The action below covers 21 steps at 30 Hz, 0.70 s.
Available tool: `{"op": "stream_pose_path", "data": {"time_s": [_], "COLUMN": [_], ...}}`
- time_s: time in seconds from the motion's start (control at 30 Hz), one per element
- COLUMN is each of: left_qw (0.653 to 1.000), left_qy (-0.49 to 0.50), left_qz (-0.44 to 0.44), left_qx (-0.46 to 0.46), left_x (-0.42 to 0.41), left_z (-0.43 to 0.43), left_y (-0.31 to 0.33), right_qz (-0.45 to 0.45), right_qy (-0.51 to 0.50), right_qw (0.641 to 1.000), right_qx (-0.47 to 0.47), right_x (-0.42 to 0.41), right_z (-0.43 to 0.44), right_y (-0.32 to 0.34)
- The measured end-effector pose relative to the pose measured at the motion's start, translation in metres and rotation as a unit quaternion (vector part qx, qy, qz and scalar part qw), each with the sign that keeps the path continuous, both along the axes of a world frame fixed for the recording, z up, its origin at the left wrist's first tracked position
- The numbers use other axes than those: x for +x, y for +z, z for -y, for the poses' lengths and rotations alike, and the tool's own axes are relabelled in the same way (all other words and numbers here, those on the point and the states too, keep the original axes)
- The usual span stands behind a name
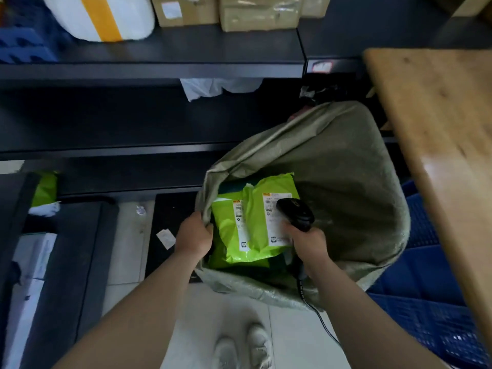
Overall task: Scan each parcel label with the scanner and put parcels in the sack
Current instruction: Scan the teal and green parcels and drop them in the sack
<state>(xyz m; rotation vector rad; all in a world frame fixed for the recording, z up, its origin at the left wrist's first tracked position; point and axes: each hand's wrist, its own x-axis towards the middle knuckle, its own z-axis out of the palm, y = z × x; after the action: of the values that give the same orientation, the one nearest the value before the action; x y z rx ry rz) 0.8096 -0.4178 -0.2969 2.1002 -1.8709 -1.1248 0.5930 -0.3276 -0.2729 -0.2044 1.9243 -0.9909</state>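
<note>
An olive-green woven sack (340,166) stands open on the floor in front of me. Inside it lie two lime-green parcels: one on the right (266,230) with a white label facing up, and one on the left (226,225) partly under it. My left hand (193,235) grips the sack's left rim. My right hand (308,241) holds a black corded scanner (295,214) over the right parcel's label, just above the sack's mouth. The scanner's cable runs down past my right forearm.
Dark shelving (149,57) runs across the back with cardboard boxes (258,12) and a white wrapped parcel (98,17). A wooden table (436,134) stands at right over blue crates (420,302). Another green parcel (45,187) lies at left. My shoes (242,347) are on tiled floor.
</note>
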Motion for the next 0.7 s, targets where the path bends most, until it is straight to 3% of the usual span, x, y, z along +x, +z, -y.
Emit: {"op": "stream_pose_path", "data": {"time_s": [0.1,0.23,0.53,0.7], "left_qw": [0.999,0.996,0.999,1.000], "left_qy": [0.011,0.038,0.013,0.025], "left_qz": [-0.028,-0.074,-0.022,-0.017], "left_qx": [-0.045,-0.014,0.021,0.001], "left_x": [-0.017,-0.036,-0.050,-0.041], "left_z": [0.001,0.002,0.008,0.002], "left_y": [-0.013,-0.022,-0.063,-0.035], "right_qz": [-0.011,-0.030,-0.009,0.024], "right_qy": [-0.001,0.008,0.011,0.005], "right_qw": [1.000,0.999,0.999,0.999], "right_qx": [0.020,0.030,0.053,0.023], "right_x": [-0.008,-0.014,-0.027,-0.025], "right_z": [0.011,0.025,0.026,0.014], "right_y": [-0.026,-0.051,-0.080,-0.057]}}
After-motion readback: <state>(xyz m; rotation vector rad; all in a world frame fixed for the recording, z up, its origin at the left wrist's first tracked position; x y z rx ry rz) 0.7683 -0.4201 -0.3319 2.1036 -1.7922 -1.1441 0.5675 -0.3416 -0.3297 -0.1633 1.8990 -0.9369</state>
